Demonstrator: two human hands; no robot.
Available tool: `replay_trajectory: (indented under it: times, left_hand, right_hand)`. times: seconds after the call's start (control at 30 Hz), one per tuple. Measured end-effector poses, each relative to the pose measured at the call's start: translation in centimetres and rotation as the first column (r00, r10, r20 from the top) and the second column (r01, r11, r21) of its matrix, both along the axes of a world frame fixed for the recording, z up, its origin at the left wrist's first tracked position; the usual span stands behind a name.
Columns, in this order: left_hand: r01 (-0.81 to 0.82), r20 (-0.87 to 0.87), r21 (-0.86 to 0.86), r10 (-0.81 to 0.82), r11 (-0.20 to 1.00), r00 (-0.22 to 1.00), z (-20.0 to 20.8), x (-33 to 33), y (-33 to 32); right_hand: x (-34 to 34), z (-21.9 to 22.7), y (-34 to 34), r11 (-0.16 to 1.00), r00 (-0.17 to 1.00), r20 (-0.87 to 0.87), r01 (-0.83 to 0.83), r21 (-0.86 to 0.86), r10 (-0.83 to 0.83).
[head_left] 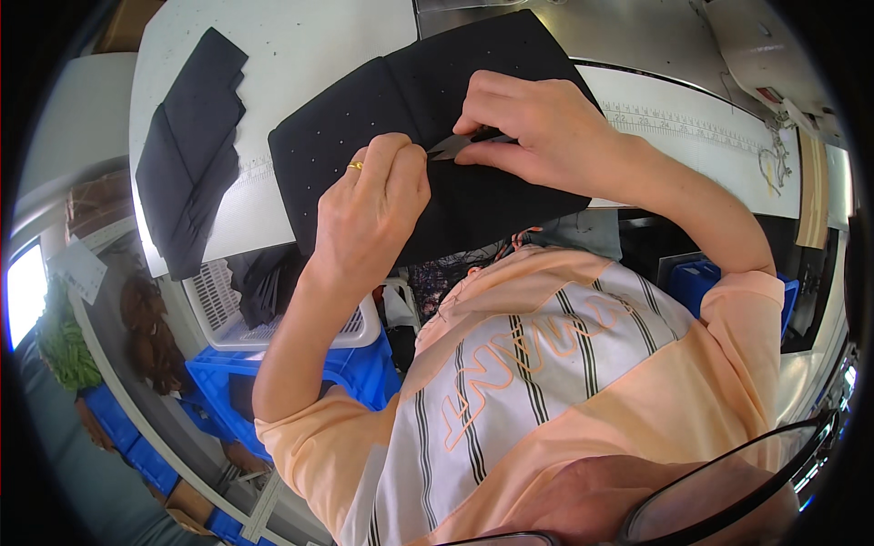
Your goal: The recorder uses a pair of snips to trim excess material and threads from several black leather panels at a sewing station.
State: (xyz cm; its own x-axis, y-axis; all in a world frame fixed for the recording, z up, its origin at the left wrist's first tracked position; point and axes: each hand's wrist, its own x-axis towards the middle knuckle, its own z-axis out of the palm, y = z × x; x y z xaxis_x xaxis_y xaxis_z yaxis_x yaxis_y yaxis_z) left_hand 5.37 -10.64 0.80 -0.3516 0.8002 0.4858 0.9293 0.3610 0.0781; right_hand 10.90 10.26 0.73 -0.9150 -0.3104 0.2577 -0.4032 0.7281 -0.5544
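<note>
The left hand (pixel 371 214) is pinching the perforated black fabric panel (pixel 428 127) with curled fingers, while the right hand (pixel 537 123) is gripping small metal snips (pixel 452 146), fingers clenched.

I see black cloth (pixel 473 100) with tiny pale dots, second black piece (pixel 187 155), white table (pixel 300 45), gold ring (pixel 356 166), peach-and-white shirt (pixel 546 382) with black stripes, blue crates (pixel 364 373), white basket (pixel 218 309).

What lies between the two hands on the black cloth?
In the head view, a small metal tool, like thread snips, lies between the left hand and the right hand, over the black cloth.
</note>
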Motion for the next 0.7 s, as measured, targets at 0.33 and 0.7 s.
replay_trajectory:
  times: [0.33,0.7]
  left_hand:
    - [0.051,-0.032,-0.078,-0.054,0.996,0.998,0.1,-0.2,0.1]
    - [0.074,-0.04,-0.056,-0.076,0.996,0.996,-0.4,-0.6,-0.2]
  right_hand:
    - [-0.4,0.1,-0.9,0.994,0.997,-0.063,-0.031,0.102,0.038]
    - [-0.6,-0.9,-0.8,0.995,0.982,-0.178,-0.055,0.085,0.07]
